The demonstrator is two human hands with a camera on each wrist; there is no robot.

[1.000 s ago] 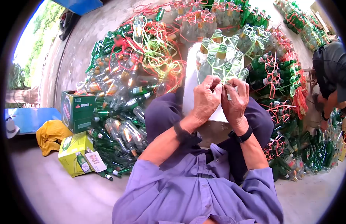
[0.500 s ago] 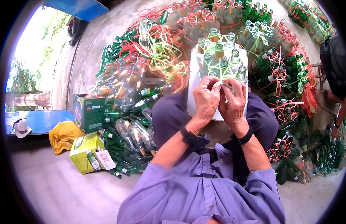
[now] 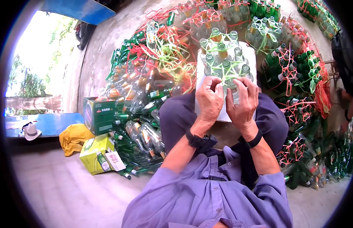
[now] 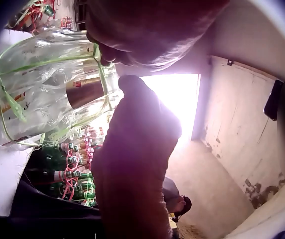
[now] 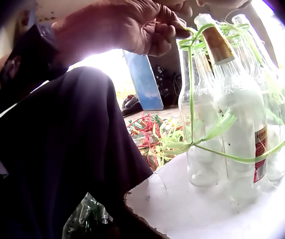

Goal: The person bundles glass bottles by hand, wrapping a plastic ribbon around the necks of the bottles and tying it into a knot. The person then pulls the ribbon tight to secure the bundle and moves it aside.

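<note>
Head view, where the stuff is: the bottle bundle [image 3: 224,60], clear glass tied up with green string [image 3: 222,48], stands on a white block [image 3: 202,81] at 12 o'clock from the person, between the knees.
Head view, around it: loose bottle pile [image 3: 146,87] at 9 o'clock of the block, red-string bundles [image 3: 294,72] at 3 o'clock, more tied bundles at 12. Further out at 8 o'clock there's a green carton [image 3: 97,114], a yellow carton [image 3: 96,150], a yellow bag [image 3: 73,137] and a hat [image 3: 31,131]. A second person [image 3: 345,53] is at the 3 o'clock edge, mostly cut off.
Head view, hands: left hand [image 3: 209,99] and right hand [image 3: 243,102] sit side by side at the bundle's 6 o'clock edge, backs up, fingers bent down. They cover the nearest bottles.
Left wrist view, in the way: a big backlit dark shape fills the middle, can't tell what it is. The bundle [image 4: 48,94] sits at 9 o'clock.
Left wrist view, hand: left hand [image 4: 147,25] at 12 o'clock, fingertips curled right at the string [image 4: 101,64].
Right wrist view, around: a trouser leg [image 5: 67,149] blocks the 8 o'clock half. Block [image 5: 207,209] at 5 o'clock, bundle [image 5: 232,99] at 3 o'clock, blue board [image 5: 142,79] behind.
Right wrist view, hands: left hand [image 5: 122,25] pinches the string [image 5: 190,99] at a bottle neck, so that one's gripping. The right hand only pokes in at the top edge, so I can't tell if it's gripping string or just resting on glass.
</note>
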